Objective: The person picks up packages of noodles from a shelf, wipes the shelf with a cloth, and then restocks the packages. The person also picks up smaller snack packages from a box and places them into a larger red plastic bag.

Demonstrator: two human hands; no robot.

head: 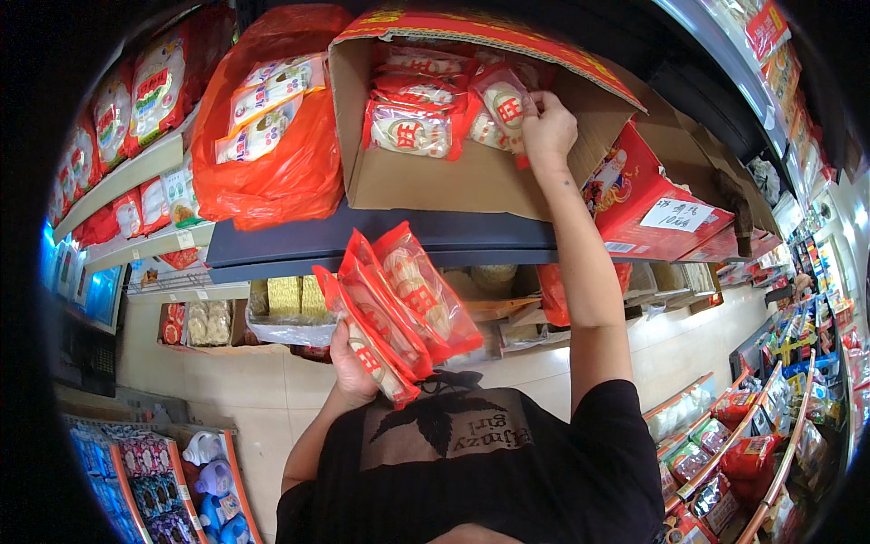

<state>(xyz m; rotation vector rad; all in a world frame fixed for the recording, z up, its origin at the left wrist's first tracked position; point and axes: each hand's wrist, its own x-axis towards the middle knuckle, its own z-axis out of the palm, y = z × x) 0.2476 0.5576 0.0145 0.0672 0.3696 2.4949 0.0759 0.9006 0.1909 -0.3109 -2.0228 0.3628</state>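
Note:
Several red-and-clear packets of dried noodles (pixel 414 292) fan out in my left hand (pixel 353 367), held by one end in front of my chest. My right hand (pixel 554 132) reaches into an open cardboard box (pixel 448 190) and pinches the edge of a similar packet (pixel 504 102), which stands tilted at the right of the pile. More such packets (pixel 411 131) lie stacked in the box, left of that one. The fingers of my left hand are partly hidden behind the packets.
An orange-red plastic bag (pixel 272 183) with white packets stands left of the box on the dark shelf (pixel 380 238). To the right is a red carton (pixel 639 197) with a handwritten sign. Lower shelf goods, such as yellow noodle blocks (pixel 292 296), sit beneath.

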